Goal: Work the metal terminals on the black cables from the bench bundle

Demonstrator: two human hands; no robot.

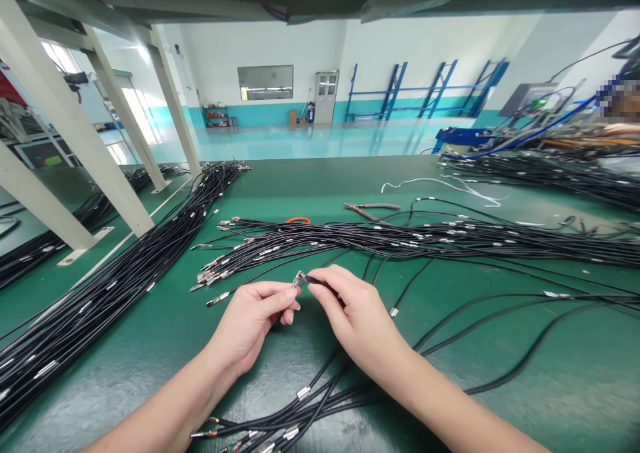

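At the middle of the bench, my left hand (pixel 255 320) pinches a small silvery metal connector piece (pixel 299 279) between thumb and fingertips. My right hand (pixel 357 306) is closed on a black cable (pixel 316 280), its end meeting that piece; whether the two are joined I cannot tell. Just beyond both hands lies a bundle of black cables (pixel 350 235), with metal-tipped ends pointing left. Nearer to me, below my hands, a smaller group of black cables (pixel 330 400) shows white labels and stripped or metal-tipped ends.
The green bench (pixel 280 186) carries a long cable bundle (pixel 165 246) on the left, beside white metal posts (pixel 175 100). Cutting pliers (pixel 375 208) lie behind the middle bundle. White strips (pixel 440 181) and another cable pile (pixel 550 176) are at the back right, where a person is partly visible.
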